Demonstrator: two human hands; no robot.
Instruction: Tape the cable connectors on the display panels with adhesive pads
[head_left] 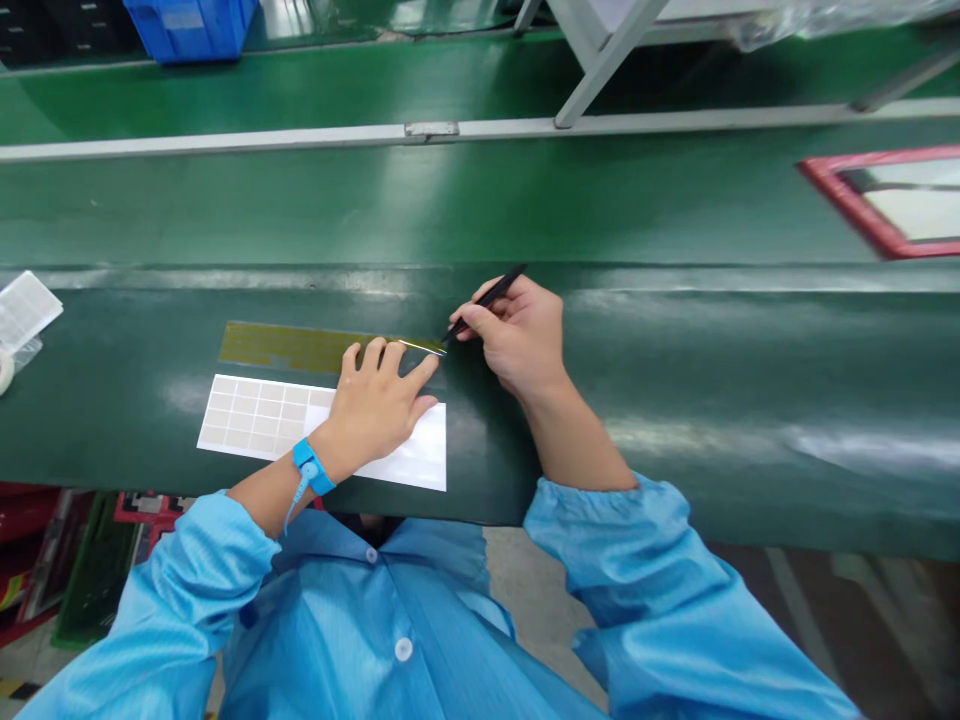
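My left hand (381, 405) lies with its fingers spread, their tips pressing on a long yellowish translucent film strip (281, 346). Beneath its palm is a white label sheet (255, 414) marked in a grid of pale rectangles; the hand covers part of it. My right hand (525, 335) grips black tweezers (491, 292) like a pen. Their fine points reach the right end of the film strip, close to my left index finger. Whether the points pinch the film is too small to tell.
A blue bin (193, 30) stands at the back left, and a red-framed panel (862, 205) lies at the right. White sheets (28, 308) and a tape roll (4, 370) sit at the left edge. A metal rack leg (600, 85) stands behind the white rail (300, 138).
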